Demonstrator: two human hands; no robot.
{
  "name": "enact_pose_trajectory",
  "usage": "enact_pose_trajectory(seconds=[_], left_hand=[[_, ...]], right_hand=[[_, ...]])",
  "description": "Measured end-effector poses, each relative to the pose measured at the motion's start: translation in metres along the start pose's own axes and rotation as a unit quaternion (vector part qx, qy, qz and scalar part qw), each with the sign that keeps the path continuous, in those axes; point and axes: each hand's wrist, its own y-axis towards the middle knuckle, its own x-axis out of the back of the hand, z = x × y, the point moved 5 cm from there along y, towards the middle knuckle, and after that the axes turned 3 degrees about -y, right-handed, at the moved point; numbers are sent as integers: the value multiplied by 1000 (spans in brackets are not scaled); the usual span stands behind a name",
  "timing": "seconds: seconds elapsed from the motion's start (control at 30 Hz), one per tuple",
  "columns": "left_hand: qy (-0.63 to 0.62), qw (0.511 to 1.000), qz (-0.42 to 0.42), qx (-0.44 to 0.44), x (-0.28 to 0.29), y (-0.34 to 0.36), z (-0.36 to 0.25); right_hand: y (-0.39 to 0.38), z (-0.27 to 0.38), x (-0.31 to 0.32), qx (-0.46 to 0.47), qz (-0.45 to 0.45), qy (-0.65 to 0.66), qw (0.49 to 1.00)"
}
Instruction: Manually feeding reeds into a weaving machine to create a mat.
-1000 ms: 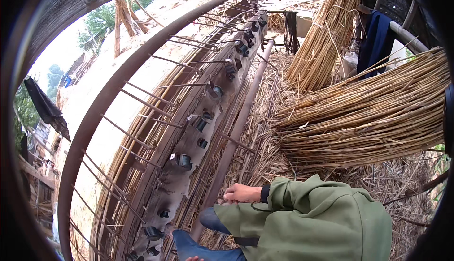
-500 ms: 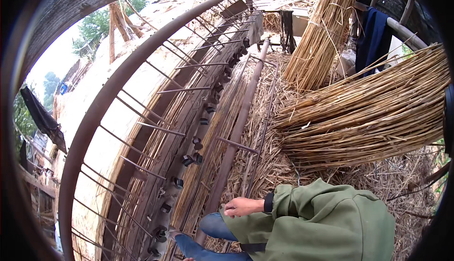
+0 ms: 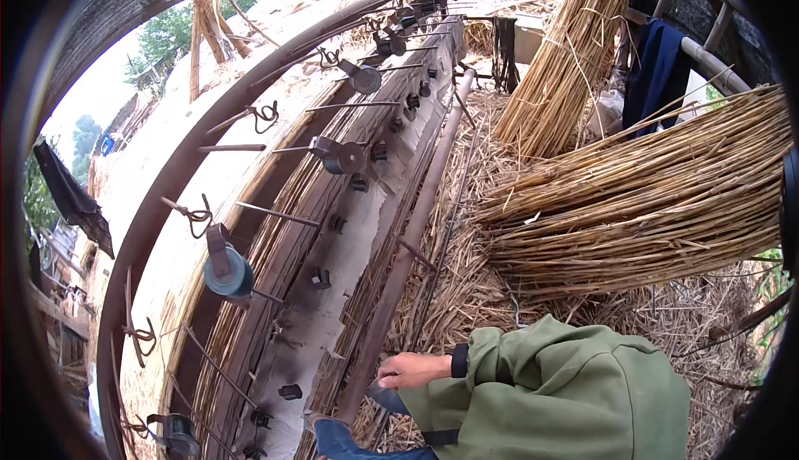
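Observation:
My right hand [image 3: 409,370] comes in at the lower middle from a green sleeve with a black band at the wrist. Its fingers are curled over near a blue-clad leg [image 3: 388,399], and whatever lies under them is hidden. My left hand is out of sight. Left of the hand runs a rusty pipe [image 3: 420,214], with a long beam [image 3: 320,248] beside it. Over the beam, round spools on metal arms, such as a grey-green spool [image 3: 228,273], stand along a row of rods. A curved brown pipe [image 3: 158,218] with bent wire hooks arches at the left.
A large bundle of reed stalks [image 3: 641,202] lies at the right, and another bundle [image 3: 574,44] stands upright behind it. Loose straw [image 3: 466,293] covers the ground. A dark blue cloth [image 3: 657,73] hangs at the back right. A pale reed mat [image 3: 158,293] extends beyond the beam.
Several spools and wire hooks now show above the beam along the rods, where bare rods were. More of the pale strip beside the beam shows. My right hand has shifted slightly left.

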Motion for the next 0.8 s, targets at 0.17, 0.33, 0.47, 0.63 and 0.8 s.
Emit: enact_pose_trajectory(seconds=[0.17, 0.33, 0.47, 0.63, 0.8], left_hand=[[-6, 999, -35, -13, 9, -10, 0], [43, 999, -15, -16, 0, -5, -4], [72, 997, 19, -21, -1, 1, -15], [97, 994, 4, -44, 7, 1, -25], [58, 998, 26, 24, 15, -5, -24]], right_hand=[[-6, 16, 6, 10, 2, 14, 1000], [-31, -5, 52, -69, -24, 81, 994], [-101, -74, 146, -118, -304, 104, 940], [-304, -142, 270, -269, -617, 219, 707], [-443, -127, 360, -188, -769, 200, 578]])
